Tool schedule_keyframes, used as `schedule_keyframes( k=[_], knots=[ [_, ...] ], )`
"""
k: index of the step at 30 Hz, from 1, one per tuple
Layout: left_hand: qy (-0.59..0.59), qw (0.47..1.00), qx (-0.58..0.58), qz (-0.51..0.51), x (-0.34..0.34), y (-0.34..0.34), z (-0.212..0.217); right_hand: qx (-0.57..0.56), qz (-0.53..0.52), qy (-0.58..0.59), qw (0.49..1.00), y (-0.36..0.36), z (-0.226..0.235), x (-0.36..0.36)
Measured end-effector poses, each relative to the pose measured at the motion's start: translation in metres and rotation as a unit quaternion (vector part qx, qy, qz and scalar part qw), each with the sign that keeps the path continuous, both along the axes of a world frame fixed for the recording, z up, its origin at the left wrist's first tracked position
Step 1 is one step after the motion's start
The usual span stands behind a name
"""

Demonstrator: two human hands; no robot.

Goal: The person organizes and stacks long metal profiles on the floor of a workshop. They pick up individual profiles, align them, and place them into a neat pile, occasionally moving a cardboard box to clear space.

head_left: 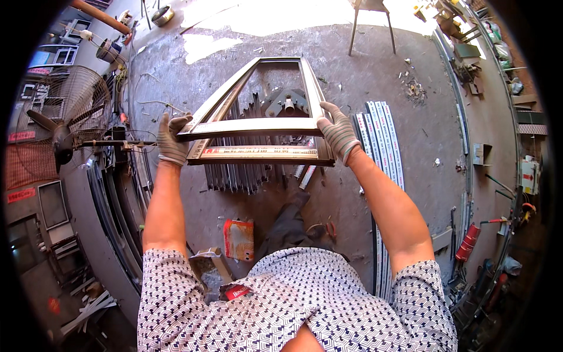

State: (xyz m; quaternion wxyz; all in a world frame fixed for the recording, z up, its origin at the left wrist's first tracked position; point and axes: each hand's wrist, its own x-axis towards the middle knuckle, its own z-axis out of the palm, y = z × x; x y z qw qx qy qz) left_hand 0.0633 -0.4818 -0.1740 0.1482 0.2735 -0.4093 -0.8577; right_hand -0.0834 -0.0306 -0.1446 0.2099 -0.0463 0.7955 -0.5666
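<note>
Both my arms reach forward, holding up a metal window frame (252, 127) between my hands. It has light, pale-bronze faces and dark edges, and a printed film strip runs along its lower bar. My left hand (173, 138), in a striped knit glove, is closed around the frame's left near corner. At the right near corner my right hand (338, 130), gloved the same way, grips the side bar with the thumb on the near face. Under the frame, partly hidden by it, lie several dark metal bars (237, 176) and a grey machine part (286, 104).
Long film-wrapped profiles (381, 146) lie on the floor to the right. A large caged fan (61, 126) stands at the left, near more long profiles (108, 199). A red-and-white packet (238, 239) lies near my feet. A chair (372, 7) stands at the far side.
</note>
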Motion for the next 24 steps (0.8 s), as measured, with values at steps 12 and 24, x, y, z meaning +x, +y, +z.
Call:
schedule_keyframes(
  k=[12,24],
  knots=[
    [-0.058,0.996,-0.071,-0.021,0.007,0.008,0.018,-0.048,-0.012,-0.015,0.999,0.0,-0.01,0.001],
    [-0.091,0.987,-0.125,-0.054,0.017,0.012,0.017,-0.032,-0.014,0.006,0.999,0.001,-0.008,0.01]
  ],
)
